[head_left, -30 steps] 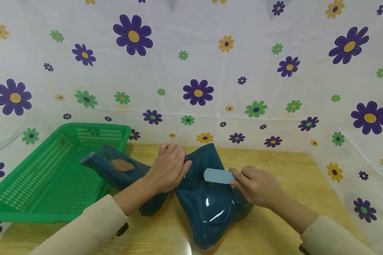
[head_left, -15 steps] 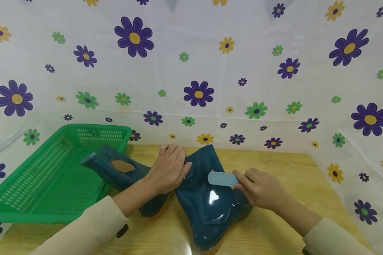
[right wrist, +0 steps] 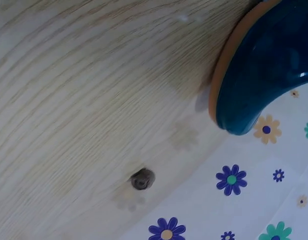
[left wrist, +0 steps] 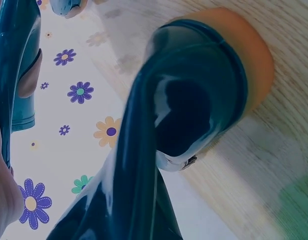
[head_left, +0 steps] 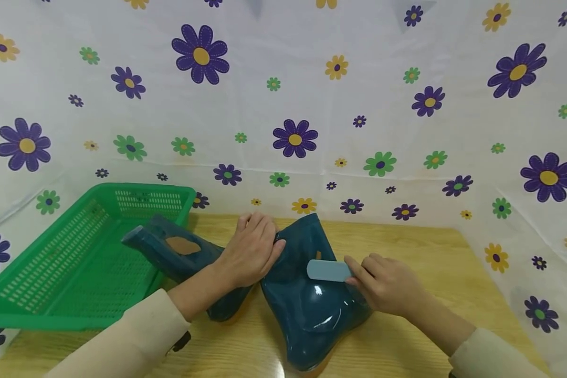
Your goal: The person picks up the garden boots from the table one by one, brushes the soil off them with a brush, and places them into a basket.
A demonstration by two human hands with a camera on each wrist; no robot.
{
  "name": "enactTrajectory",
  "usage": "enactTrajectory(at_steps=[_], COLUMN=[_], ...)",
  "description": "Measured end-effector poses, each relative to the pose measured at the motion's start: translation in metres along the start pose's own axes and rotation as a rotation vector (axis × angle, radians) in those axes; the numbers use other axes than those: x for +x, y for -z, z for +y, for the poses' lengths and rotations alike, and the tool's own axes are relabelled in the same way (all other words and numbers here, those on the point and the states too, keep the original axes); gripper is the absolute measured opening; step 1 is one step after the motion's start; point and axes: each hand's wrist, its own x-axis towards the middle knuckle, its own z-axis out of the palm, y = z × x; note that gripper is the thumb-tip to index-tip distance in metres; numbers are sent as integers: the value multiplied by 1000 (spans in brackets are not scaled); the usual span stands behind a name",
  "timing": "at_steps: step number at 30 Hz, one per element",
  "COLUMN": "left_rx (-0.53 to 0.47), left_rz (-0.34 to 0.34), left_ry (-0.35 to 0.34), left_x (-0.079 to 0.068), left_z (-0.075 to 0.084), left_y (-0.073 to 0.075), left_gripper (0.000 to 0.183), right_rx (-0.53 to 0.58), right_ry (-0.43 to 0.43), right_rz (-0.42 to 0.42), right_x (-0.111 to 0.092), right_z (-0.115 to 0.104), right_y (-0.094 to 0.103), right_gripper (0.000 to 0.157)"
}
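One pale blue flat tool is pointing its rounded end leftward, its long axis running crosswise in front of a teal boot — whose shaft is pointing away toward the flowered cloth. I'm counting two boots: the second boot is reaching leftward over the rim of one green basket. The right hand is gripping the tool's near end, so the tool is extending left of it — while the left hand is grasping the first boot's upper edge.
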Motion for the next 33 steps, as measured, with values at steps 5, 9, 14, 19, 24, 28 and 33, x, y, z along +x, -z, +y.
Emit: enactTrajectory(at_steps=[5,9,14,19,24,28,33], left_rx=[-2,-12,-11,-15,-28,-31,-35], left_rz=[-16,-11,13,16,2,-9,9], left_ry=[5,8,-1,-2,7,14,5], left_x=[-1,-1,0,2,2,1,4], left_z=[0,-1,-2,0,0,0,0], left_y=[0,1,0,0,0,1,4], left_gripper=[47,41,52,54,47,44,51], right_rx=[-31,-40,-23,47,60,33,3], right_ry=[4,-13,-130,-85,-127,-194,-295], right_rz=[29,99,192,220,235,236,221], right_x=[-9,-16,-16,-11,-13,-16,-20], right_z=[6,11,13,5,6,13,23], right_y=[6,10,16,18,19,22,26], right_gripper=[46,47,50,46,48,48,51])
